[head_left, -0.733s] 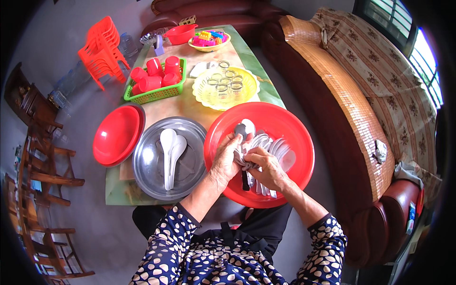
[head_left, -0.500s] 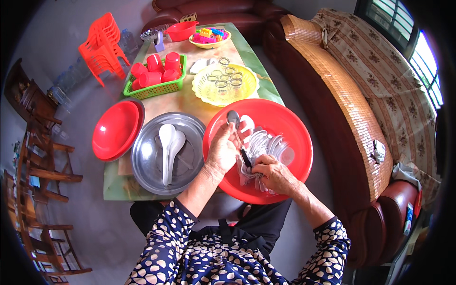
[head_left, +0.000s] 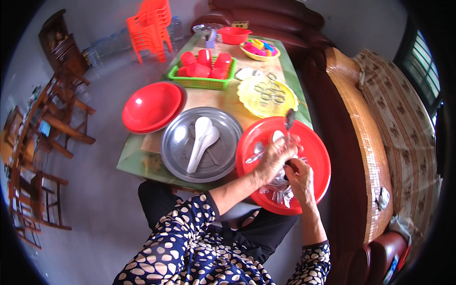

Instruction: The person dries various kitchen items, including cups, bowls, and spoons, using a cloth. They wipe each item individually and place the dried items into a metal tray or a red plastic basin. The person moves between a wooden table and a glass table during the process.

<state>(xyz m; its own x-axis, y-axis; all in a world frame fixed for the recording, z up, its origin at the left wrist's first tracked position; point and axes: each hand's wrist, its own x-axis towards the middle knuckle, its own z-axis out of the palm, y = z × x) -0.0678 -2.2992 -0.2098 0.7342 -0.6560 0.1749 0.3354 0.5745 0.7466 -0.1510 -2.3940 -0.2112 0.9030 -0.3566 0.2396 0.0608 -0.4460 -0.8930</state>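
Observation:
Over a big red basin [head_left: 319,146], both my hands work on one upright metal spoon [head_left: 289,118] with a thin stem. My left hand [head_left: 274,160] is closed round its stem, fingers slightly blurred. Lower down, my right hand [head_left: 301,176] pinches around a dark part that looks like the spoon's handle, mostly hidden by the fingers. Beneath the hands, several metal and pale spoons [head_left: 281,194] are heaped in the basin. To the left, a grey metal tray [head_left: 173,161] holds two white ladles [head_left: 202,135], one partly covering the other.
Left of the tray lie stacked red bowls [head_left: 152,108]. Farther off are a green basket [head_left: 204,84] of red cups, a yellow scalloped tray [head_left: 254,105] with clear glasses, a bowl of toy blocks [head_left: 260,50] and a red basin [head_left: 233,35]. A sofa [head_left: 354,123] runs along the right.
The view has shifted, so the table sits farther right in it. The spoon stands more upright, and my right hand has come up close beside my left.

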